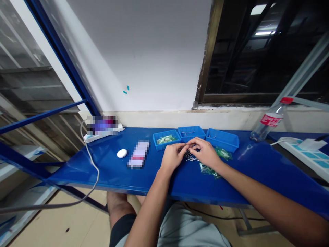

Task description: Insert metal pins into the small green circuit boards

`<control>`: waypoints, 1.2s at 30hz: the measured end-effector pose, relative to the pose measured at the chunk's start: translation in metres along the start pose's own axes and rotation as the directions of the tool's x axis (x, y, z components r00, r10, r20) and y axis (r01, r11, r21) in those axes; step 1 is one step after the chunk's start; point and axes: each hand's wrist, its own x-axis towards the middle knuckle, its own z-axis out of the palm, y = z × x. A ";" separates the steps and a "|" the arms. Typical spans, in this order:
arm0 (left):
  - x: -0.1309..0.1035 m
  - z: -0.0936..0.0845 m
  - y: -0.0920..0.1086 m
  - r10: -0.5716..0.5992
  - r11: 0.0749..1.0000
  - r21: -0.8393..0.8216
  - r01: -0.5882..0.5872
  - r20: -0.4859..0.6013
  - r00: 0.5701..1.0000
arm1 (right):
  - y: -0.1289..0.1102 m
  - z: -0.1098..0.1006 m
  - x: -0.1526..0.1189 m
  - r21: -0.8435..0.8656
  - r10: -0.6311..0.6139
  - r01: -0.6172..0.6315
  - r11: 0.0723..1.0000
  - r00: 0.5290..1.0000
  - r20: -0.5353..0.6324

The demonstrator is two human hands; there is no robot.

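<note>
A: Clearly, a very small part (pixel 187 148) is pinched between the two hands, just in front of the middle blue bin (pixel 191 133). What it is exactly cannot be told; it looks like a thin metal piece.

B: How are the hands closed?

A: The left hand (pixel 172 156) is curled with its fingertips brought together on the part from 9 o'clock, and the right hand (pixel 205 151) is closed on it from 3 o'clock. The fingertips of both hands meet over a small heap of metal pins (pixel 190 157) that lies on the blue table (pixel 108 168).

B: How is such a part judged to handle?

A: It is judged to be very light and stiff, but thin, so it may be bent easily and may slip from the skin. It is best taken near its ends with the fingertips only, with little force.

B: What else is seen around?

A: At 5 o'clock from the hands, bags of green parts (pixel 209 169) are lying. More green parts are kept in the left blue bin (pixel 166 139), and a third bin (pixel 223 140) stands at 2 o'clock. A water bottle (pixel 268 122) stands far at 2 o'clock, and a white round object (pixel 121 153) lies at 9 o'clock.
</note>
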 end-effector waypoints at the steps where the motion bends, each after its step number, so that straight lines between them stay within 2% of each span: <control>1: 0.000 0.001 -0.002 -0.003 1.000 -0.018 0.003 -0.012 1.000 | 0.000 0.000 0.000 0.008 -0.003 0.003 1.000 1.000 0.002; 5: 0.001 0.005 -0.008 -0.013 0.997 -0.071 0.008 -0.074 0.997 | -0.001 0.000 0.001 0.068 0.061 -0.061 0.996 0.998 -0.004; 9: 0.002 0.006 -0.011 0.008 0.998 -0.055 -0.012 -0.076 0.997 | 0.000 0.002 0.000 0.137 0.167 -0.166 0.977 0.986 0.009; 12: 0.002 0.006 -0.011 0.017 0.996 -0.080 -0.024 -0.088 0.996 | 0.003 0.004 0.000 0.163 0.190 -0.189 0.968 0.982 0.008; 19: 0.003 0.005 -0.010 0.011 0.990 -0.141 -0.024 -0.091 0.996 | -0.001 0.004 0.000 0.159 0.182 -0.185 0.970 0.983 0.033; 26: -0.001 -0.001 0.003 -0.005 1.000 0.008 0.006 -0.048 0.999 | -0.004 -0.001 0.002 -0.021 0.086 -0.086 0.996 0.996 0.003; 31: -0.001 -0.001 0.002 -0.025 1.000 -0.003 0.025 -0.023 0.999 | -0.002 -0.001 0.001 0.009 0.058 -0.058 0.998 0.998 0.009; 33: 0.000 0.001 -0.001 -0.038 0.999 -0.015 0.037 -0.047 0.998 | -0.003 0.000 0.001 0.010 0.037 -0.037 0.999 0.999 0.026; 36: 0.001 0.002 -0.005 -0.058 0.998 -0.031 0.055 -0.092 0.994 | -0.006 0.001 0.001 0.040 0.087 -0.088 0.995 0.996 0.016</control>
